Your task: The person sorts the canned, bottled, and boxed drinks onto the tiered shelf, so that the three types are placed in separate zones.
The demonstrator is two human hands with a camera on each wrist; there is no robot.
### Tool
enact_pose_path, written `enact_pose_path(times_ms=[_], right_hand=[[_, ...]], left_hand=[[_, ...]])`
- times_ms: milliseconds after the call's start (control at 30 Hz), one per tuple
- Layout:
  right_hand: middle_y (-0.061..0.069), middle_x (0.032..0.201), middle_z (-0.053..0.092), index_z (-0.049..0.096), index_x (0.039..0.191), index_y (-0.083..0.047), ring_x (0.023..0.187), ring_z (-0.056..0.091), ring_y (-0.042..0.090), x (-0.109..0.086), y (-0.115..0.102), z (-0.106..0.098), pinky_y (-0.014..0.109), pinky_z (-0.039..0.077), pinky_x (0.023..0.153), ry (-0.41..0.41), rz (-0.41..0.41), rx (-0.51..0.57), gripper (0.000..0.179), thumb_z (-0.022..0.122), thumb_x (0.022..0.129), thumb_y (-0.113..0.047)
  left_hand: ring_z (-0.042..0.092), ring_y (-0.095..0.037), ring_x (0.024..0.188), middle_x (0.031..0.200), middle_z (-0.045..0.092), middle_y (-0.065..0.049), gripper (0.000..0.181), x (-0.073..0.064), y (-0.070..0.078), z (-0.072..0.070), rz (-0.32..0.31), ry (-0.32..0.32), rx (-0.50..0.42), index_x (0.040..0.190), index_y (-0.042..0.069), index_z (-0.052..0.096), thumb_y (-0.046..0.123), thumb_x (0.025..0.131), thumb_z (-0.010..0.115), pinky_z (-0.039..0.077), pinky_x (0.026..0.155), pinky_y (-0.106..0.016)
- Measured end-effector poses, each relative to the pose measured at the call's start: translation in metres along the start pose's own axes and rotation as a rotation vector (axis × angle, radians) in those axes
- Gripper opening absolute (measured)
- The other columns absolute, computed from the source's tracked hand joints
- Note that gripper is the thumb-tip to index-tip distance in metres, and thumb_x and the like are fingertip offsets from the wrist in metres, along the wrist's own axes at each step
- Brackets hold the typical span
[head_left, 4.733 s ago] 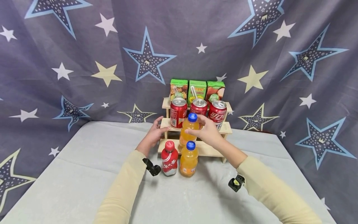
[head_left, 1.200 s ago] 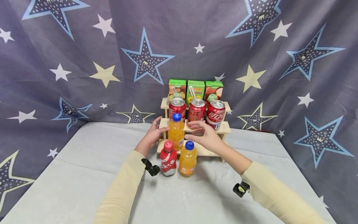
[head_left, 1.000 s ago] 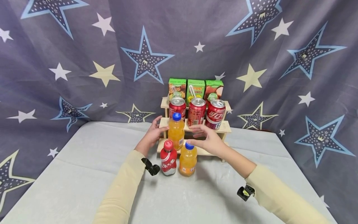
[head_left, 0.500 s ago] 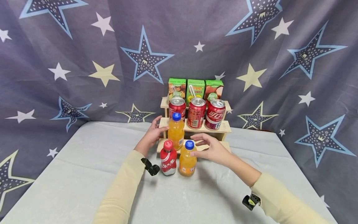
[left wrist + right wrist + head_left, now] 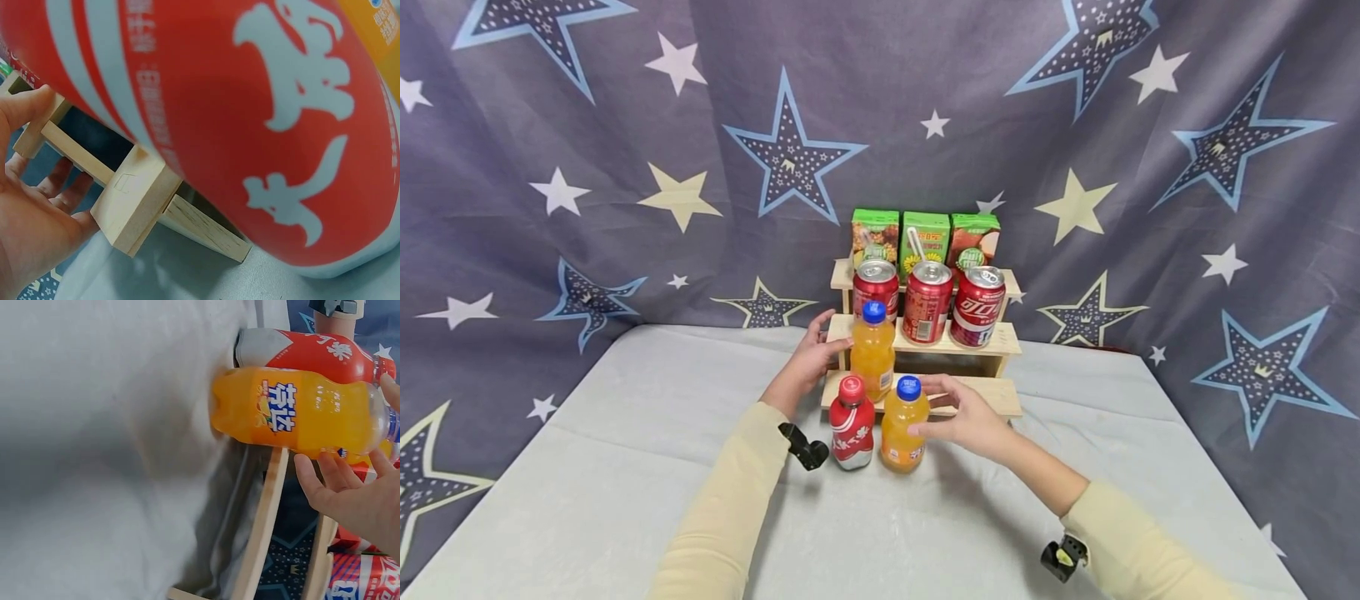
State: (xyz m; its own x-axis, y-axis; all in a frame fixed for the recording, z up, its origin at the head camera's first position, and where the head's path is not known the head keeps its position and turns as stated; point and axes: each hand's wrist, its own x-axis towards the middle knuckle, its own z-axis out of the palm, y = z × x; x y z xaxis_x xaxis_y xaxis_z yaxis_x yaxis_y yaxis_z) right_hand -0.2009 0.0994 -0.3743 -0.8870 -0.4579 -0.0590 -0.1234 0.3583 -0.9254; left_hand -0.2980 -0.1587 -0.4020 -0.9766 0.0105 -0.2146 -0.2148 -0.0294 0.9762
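My left hand (image 5: 808, 360) holds the left end of the three-tier wooden stand (image 5: 977, 396); in the left wrist view its thumb lies on the wood, fingers below. My right hand (image 5: 972, 421) is at the orange soda bottle (image 5: 904, 429) with a blue cap, which stands on the table before the stand. Its thumb is at the bottle's front and its spread fingers reach the right side, as the right wrist view shows. Beside that bottle stands a red cola bottle (image 5: 853, 433). A second orange soda bottle (image 5: 872, 354) occupies the bottom tier's left end.
Red cola cans (image 5: 927, 308) line the middle tier. Along the top tier stand green-topped juice boxes (image 5: 927, 237). A star-patterned curtain (image 5: 700, 133) hangs behind the pale tabletop (image 5: 625, 467).
The upper orange soda bottle was placed at the bottom tier's left end and released. My right hand then moved down and toward me to the front orange bottle. My left hand stayed put.
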Motion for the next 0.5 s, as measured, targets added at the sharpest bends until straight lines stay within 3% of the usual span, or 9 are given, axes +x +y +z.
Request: enact_pose_path(times_ms=[233,500], right_hand=[[0.016,0.133,0.051,0.043,0.135,-0.012,0.118,0.051,0.033,0.001,0.01,0.01,0.046,0.049,0.094,0.024,-0.041,0.061,0.071,0.079,0.074,-0.019],[0.011,0.128,0.056,0.041,0.134,-0.019,0.113,0.055,0.027,0.001,0.021,0.03,0.044,0.049,0.093,0.147,-0.045,0.103,0.076,0.082,0.07,-0.015]], left_hand=[[0.039,-0.04,0.13,0.146,0.03,-0.021,0.074,-0.001,0.0,0.0,0.004,0.004,-0.002,0.149,0.027,0.015,0.01,0.09,0.058,0.031,0.108,-0.056],[0.038,-0.04,0.13,0.145,0.03,-0.021,0.074,-0.001,-0.001,-0.001,0.006,-0.002,-0.008,0.149,0.027,0.015,0.01,0.09,0.058,0.029,0.108,-0.057]])
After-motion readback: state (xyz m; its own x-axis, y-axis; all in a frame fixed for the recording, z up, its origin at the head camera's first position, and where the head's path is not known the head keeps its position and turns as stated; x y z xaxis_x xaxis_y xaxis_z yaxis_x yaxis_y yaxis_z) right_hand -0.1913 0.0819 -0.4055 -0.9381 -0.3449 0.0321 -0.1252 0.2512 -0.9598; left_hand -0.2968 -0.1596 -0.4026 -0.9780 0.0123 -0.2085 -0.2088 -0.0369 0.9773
